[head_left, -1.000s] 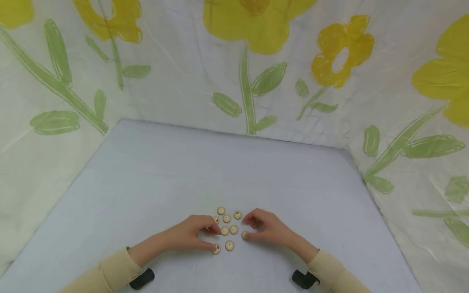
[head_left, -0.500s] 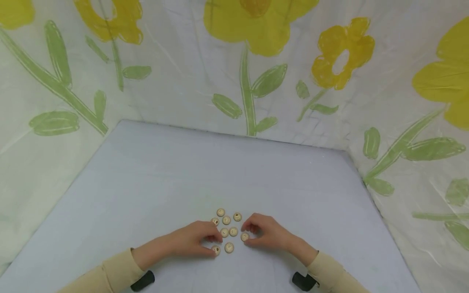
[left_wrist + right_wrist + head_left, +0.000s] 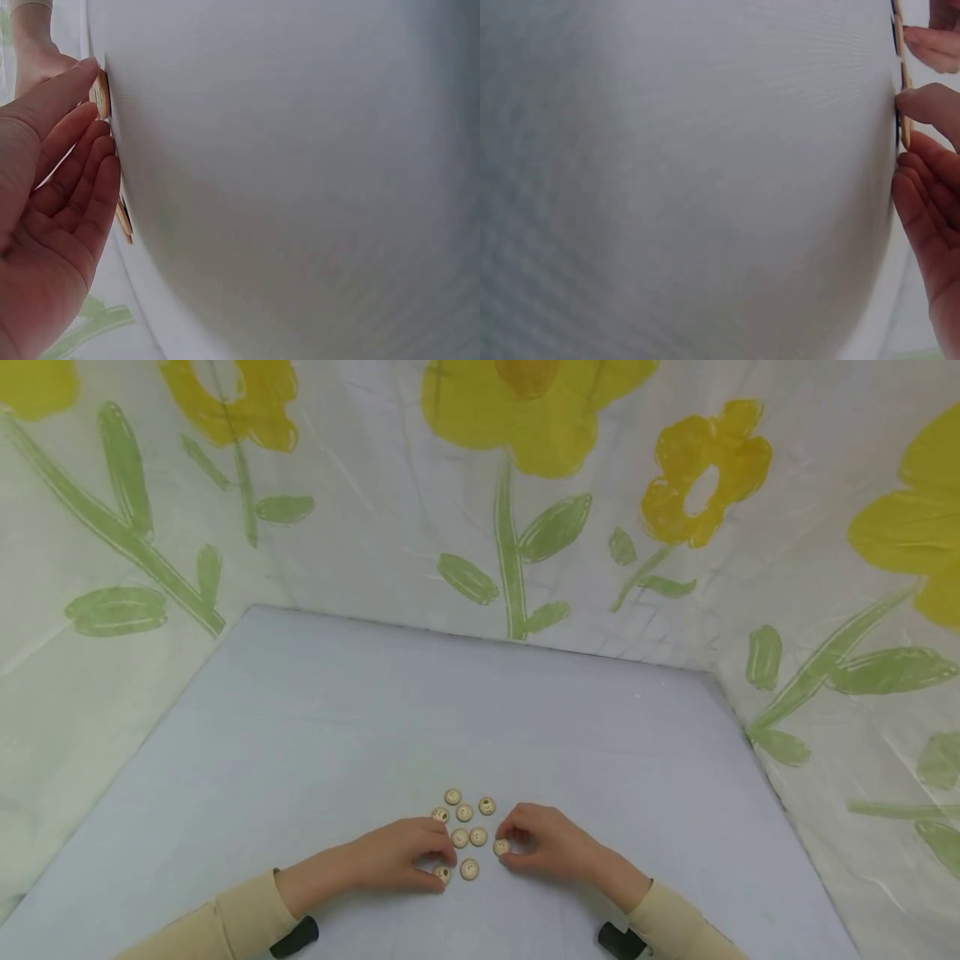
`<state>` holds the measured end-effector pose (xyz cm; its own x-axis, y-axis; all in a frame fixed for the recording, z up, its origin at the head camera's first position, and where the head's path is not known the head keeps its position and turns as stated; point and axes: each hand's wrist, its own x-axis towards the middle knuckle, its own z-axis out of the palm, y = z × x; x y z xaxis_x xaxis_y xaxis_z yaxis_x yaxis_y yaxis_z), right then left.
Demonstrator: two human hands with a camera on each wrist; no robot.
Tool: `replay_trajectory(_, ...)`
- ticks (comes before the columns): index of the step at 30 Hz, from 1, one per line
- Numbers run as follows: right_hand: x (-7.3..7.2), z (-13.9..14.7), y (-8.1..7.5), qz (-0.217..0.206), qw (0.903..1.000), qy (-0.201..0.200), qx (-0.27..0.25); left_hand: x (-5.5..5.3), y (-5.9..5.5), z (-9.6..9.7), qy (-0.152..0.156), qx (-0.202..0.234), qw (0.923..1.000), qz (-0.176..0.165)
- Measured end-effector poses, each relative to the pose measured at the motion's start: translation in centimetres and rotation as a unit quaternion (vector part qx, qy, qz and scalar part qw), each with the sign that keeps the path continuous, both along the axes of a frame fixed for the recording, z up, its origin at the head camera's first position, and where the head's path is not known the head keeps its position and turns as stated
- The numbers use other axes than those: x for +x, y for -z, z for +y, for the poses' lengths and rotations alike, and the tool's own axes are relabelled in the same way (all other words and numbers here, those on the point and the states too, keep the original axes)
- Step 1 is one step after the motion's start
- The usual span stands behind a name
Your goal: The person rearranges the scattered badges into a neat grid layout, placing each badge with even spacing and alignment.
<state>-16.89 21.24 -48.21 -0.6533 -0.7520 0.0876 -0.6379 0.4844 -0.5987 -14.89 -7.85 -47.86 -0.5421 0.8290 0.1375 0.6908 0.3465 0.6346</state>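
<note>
Several round pale wooden discs with small dark markings lie flat in a loose cluster on the table. My left hand [image 3: 408, 856] pinches the lower-left wooden disc [image 3: 442, 874] between thumb and index finger. On the cluster's right side, my right hand [image 3: 547, 842] holds another disc [image 3: 502, 847] between thumb and index finger. Between the hands lie two touching discs, one of them the middle disc [image 3: 478, 836], and a front disc [image 3: 469, 869]. In the left wrist view a disc [image 3: 100, 94] shows edge-on by the thumb tip; the right wrist view shows a disc [image 3: 907, 127] at the fingertips.
A pale cloth-covered table [image 3: 450, 710] stretches beyond the discs. White sheeting [image 3: 360, 527] painted with yellow flowers rises along its back and sides. A dark strap piece [image 3: 296, 937] sits under the left wrist, another dark piece [image 3: 621, 941] under the right.
The left index finger has come down toward the thumb, round the lower-left disc, uncovering the upper-left disc. The right hand's fingers have drawn in slightly about their disc. The discs stay nearly in place.
</note>
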Motion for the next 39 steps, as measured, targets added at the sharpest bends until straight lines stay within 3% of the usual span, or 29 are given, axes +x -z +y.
replay_trajectory(7,0.0,-0.1,0.1,0.044,0.999,-0.009,-0.004,0.0,0.0,0.1,0.004,-0.012,0.9999,0.0)
replay_trajectory(17,-0.4,0.0,0.0,0.01,0.9999,0.002,-0.005,0.0,-0.3,0.2,0.0,-0.026,0.9996,-0.008)
replay_trajectory(24,-1.1,0.0,-0.5,0.009,0.9998,0.005,-0.02,-0.1,-0.4,0.4,-0.001,-0.029,0.9996,-0.006)
replay_trajectory(31,-2.4,0.0,-0.5,0.019,0.9989,0.004,-0.042,0.0,-0.5,0.5,0.001,-0.037,0.9993,-0.002)
replay_trajectory(39,-5.0,-0.5,-1.1,0.026,0.9983,0.02,-0.047,0.0,-0.5,0.6,-0.001,-0.041,0.9991,-0.011)
